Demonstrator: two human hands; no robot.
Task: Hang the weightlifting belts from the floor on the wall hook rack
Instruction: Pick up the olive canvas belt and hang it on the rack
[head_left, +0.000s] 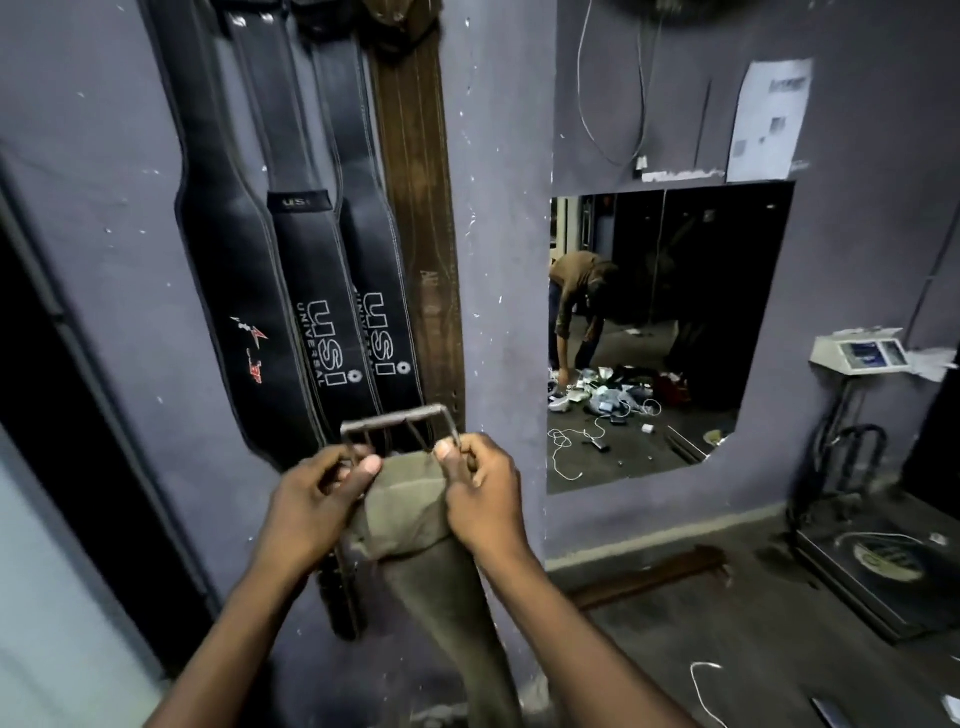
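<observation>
Purple-grey wall (498, 156) filled my view, with four hung belts (311, 291) at eleven o'clock. My left hand (311, 499) and right hand (483, 493) each pinched a side of the steel buckle (400, 423) on the olive belt (410, 514) at six o'clock, tail drooping below. I judged it best lifted level, frame held wide for a hook above; its suede looked worn and floppy

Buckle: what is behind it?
Behind the buckle hang black belts and a brown belt. The left hand, right hand and olive belt hide most lower tips.
</observation>
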